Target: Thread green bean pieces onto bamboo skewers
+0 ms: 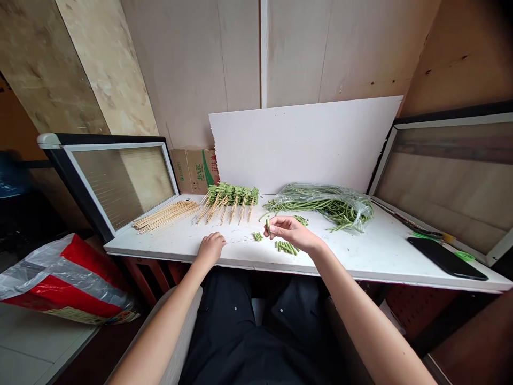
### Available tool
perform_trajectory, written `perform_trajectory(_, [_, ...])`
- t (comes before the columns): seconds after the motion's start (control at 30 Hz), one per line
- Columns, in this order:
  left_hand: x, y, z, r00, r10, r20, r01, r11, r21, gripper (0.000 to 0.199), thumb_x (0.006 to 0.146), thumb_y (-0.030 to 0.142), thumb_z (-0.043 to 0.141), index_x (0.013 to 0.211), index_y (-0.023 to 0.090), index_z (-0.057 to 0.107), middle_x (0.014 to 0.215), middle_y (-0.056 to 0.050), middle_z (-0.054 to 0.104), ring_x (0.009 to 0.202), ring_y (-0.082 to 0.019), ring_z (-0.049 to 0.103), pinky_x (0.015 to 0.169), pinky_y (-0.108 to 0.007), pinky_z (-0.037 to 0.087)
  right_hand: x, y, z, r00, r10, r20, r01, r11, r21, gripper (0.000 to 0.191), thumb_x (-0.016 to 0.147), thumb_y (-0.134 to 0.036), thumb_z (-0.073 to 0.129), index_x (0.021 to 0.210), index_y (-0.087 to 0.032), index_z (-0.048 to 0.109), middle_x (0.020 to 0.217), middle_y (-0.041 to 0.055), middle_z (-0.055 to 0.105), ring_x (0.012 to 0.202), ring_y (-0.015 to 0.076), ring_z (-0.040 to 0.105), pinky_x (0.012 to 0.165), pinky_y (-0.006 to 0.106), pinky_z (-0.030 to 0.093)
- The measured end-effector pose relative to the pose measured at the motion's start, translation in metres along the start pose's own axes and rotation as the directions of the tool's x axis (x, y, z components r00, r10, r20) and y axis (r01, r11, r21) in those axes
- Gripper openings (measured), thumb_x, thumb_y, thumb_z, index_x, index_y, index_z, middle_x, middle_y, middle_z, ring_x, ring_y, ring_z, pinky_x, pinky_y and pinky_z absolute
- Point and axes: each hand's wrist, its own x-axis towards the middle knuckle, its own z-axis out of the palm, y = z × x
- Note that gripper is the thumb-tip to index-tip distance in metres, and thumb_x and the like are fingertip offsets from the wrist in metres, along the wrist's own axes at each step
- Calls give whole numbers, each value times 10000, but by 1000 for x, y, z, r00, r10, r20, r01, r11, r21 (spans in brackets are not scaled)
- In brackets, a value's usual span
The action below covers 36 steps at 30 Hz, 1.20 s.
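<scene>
My left hand (212, 248) rests at the table's front edge with its fingers curled closed. A faint thin line runs from its fingers toward a small group of short green bean pieces (257, 236); I cannot make out what the hand holds. My right hand (290, 231) is raised a little over the table, pinching one bean piece (268, 226) upright between thumb and fingers. Below it lies a loose row of cut bean pieces (287, 247), and another small heap (301, 220) sits behind the hand.
Skewered bean pieces (234, 193) are stacked at the back, sticks pointing forward. Bare skewers (166, 215) lie left. Long beans (320, 206) spill from a clear plastic bag (356, 206). At right are a black phone (447, 258) and scissors (427, 231). Framed panels flank the white table (360, 256).
</scene>
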Motion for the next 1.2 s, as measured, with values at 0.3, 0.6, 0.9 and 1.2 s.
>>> perform_trajectory(0.3, [-2,3,-2,999,32,2,-32,999,36,240,1066,212,509,1050,187,748,1088,-103,706,1078,-250,648,864,-331,472,-1,8,-24,978,49,-203,-46,999,17,329,865,-537,826,882,-222,734,917,43,675,877,183,605,817,338,480])
perform_trajectory(0.6, [-1,15,-6,999,30,43,-33,996,86,278,1035,132,454,1012,136,732,1087,-171,695,1078,-299,638,931,-402,481,-1,10,-29,971,95,-218,-72,991,110,343,839,-524,846,865,-208,714,896,31,643,863,170,572,798,316,451])
perform_trajectory(0.9, [-5,-7,-14,995,23,98,-22,1000,-9,214,1002,68,456,1099,162,622,1083,-153,686,1037,-265,648,908,-356,489,-2,21,-39,961,120,-248,-89,987,131,353,833,-521,856,901,-202,719,907,34,627,882,171,569,794,297,465])
perform_trajectory(1.2, [-6,4,-15,993,-11,120,16,999,-45,234,1004,65,435,1093,169,625,1095,-165,748,1044,-277,709,921,-376,462,1,31,-44,931,180,-316,-139,979,146,423,790,-551,884,934,-193,712,942,42,648,885,168,569,794,297,453])
